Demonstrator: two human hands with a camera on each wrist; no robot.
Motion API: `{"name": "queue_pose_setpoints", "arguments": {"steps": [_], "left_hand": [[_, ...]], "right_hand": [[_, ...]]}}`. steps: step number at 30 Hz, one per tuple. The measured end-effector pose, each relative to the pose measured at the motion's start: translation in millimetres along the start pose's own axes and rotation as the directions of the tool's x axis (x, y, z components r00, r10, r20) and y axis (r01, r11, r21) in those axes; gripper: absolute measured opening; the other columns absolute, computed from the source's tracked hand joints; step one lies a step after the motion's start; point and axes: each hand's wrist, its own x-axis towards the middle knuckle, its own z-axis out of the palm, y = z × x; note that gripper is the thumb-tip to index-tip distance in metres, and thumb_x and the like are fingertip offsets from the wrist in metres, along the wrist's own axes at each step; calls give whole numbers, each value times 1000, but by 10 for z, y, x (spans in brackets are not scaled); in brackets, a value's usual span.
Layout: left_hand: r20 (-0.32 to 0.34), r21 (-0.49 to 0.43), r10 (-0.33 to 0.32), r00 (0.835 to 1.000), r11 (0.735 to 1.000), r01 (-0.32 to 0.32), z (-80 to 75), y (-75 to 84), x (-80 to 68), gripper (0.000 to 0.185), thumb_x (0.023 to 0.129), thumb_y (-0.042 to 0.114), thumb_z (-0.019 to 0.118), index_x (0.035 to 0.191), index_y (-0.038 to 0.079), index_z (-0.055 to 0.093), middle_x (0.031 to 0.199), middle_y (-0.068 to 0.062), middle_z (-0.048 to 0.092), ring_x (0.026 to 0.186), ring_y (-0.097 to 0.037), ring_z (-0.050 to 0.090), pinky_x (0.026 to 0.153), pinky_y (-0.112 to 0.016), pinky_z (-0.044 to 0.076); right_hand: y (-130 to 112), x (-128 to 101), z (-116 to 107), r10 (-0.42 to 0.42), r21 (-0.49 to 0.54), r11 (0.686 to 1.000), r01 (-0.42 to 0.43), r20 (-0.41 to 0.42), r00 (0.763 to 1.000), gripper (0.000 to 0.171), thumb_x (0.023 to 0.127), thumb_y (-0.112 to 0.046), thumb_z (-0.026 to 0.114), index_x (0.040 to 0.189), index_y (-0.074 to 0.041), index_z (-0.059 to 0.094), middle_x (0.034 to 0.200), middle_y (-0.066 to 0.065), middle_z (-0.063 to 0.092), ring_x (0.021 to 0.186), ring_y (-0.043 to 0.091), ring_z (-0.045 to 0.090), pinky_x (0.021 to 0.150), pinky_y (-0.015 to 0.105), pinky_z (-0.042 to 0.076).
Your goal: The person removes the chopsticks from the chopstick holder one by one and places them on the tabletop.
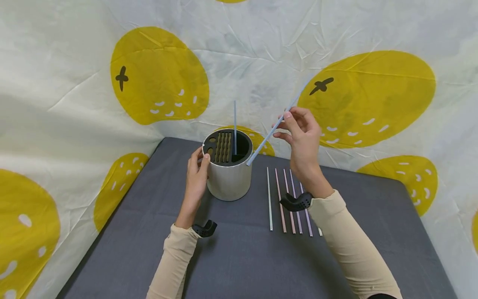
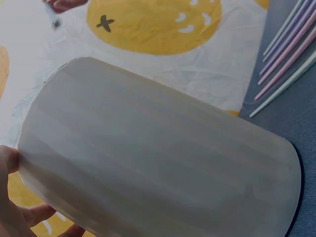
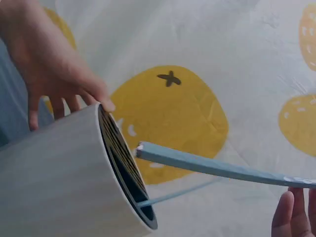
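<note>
Fingers of the right hand (image 1: pixel 304 135) pinch a pale blue straw (image 1: pixel 276 126) right of centre in the head view, holding it on a slant so that its lower end hangs just at the right rim of a white cylindrical holder (image 1: pixel 228 176). From the right wrist view, the straw's cut end (image 3: pixel 140 148) sits close to the holder's dark top, apart from it, with only the fingertips (image 3: pixel 286 217) showing at the lower right of the frame. The left hand (image 1: pixel 197 174) rests against the holder's left side, fingers curved around the wall and thumb up near the rim. The holder stands upright at the middle of the frame on a dark grey counter (image 1: pixel 239 257); its black insert (image 1: pixel 224 147) has slots on the left and an open compartment on the right, where a second blue straw (image 1: pixel 235 126) stands nearly vertical. Just right of the holder, a row of loose straws (image 1: pixel 289 199) in white, pink and lilac lies side by side on the counter, partly under the right wrist. A cream cloth printed with yellow fruit (image 1: pixel 158 74) fills the background.
</note>
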Motion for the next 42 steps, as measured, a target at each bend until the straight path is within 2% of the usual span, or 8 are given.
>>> {"name": "queue_pose_setpoints", "arguments": {"steps": [5, 15, 22, 28, 32, 34, 38, 42], "left_hand": [[5, 1, -1, 1000, 1000, 1, 6, -5, 9, 59, 108, 58, 45, 159, 29, 40, 149, -10, 43, 130, -28, 50, 88, -42, 45], [-7, 1, -9, 1000, 1000, 9, 15, -12, 11, 59, 108, 56, 46, 159, 29, 41, 148, -9, 44, 129, -27, 51, 86, -40, 45], [-8, 1, -10, 1000, 1000, 10, 15, -24, 21, 59, 108, 55, 46, 159, 27, 40, 149, -10, 43, 130, -27, 51, 87, -41, 45], [-6, 6, -12, 1000, 1000, 12, 17, -28, 21, 59, 108, 56, 45, 159, 28, 40, 148, -9, 44, 128, -26, 51, 87, -40, 45], [-8, 2, -13, 1000, 1000, 13, 14, -31, 26, 59, 108, 57, 45, 159, 28, 40, 148, -10, 44, 127, -26, 50, 86, -40, 45], [-8, 1, -11, 1000, 1000, 11, 14, -33, 29, 59, 108, 57, 45, 159, 28, 40, 147, -9, 44, 126, -26, 51, 86, -40, 45], [-7, -2, -7, 1000, 1000, 7, 14, -26, 27, 59, 108, 57, 45, 159, 28, 40, 147, -9, 43, 126, -25, 51, 85, -40, 45], [-7, -9, -8, 1000, 1000, 8, 11, -11, 23, 59, 108, 56, 45, 160, 28, 39, 149, -10, 42, 127, -26, 50, 88, -43, 45]], "right_hand": [[32, -35, -229, 99, 23, 995, -98, -53, 994, 28, 102, -19, 69, 119, 2, 63, 102, 11, 65, 81, 22, 67, 63, 27, 59], [180, -158, -786, 224, 3, 974, -226, -165, 961, 20, 99, -18, 73, 112, -4, 69, 94, 4, 68, 75, 16, 65, 62, 25, 58], [340, -276, -1260, 356, -57, 925, -376, -215, 909, 12, 101, -17, 71, 111, -9, 71, 92, -3, 71, 71, 10, 69, 64, 23, 58], [517, -351, -1760, 505, -197, 817, -542, -209, 838, 11, 102, -22, 70, 112, -18, 71, 93, -12, 71, 76, 6, 70, 68, 22, 58], [619, -385, -2008, 584, -384, 688, -616, -211, 784, 19, 104, -30, 66, 118, -17, 67, 95, -18, 68, 81, 3, 68, 72, 21, 58], [669, -413, -2088, 602, -468, 622, -628, -227, 766, 29, 105, -32, 64, 125, -11, 64, 94, -20, 67, 82, 2, 67, 73, 23, 59], [769, -475, -2232, 616, -579, 522, -627, -253, 746, 43, 108, -30, 59, 137, 2, 58, 85, -23, 67, 78, 2, 67, 73, 25, 60], [865, -549, -2350, 618, -620, 489, -614, -251, 745, 45, 108, -25, 57, 138, 9, 56, 84, -19, 68, 74, 1, 65, 70, 26, 60]]}}
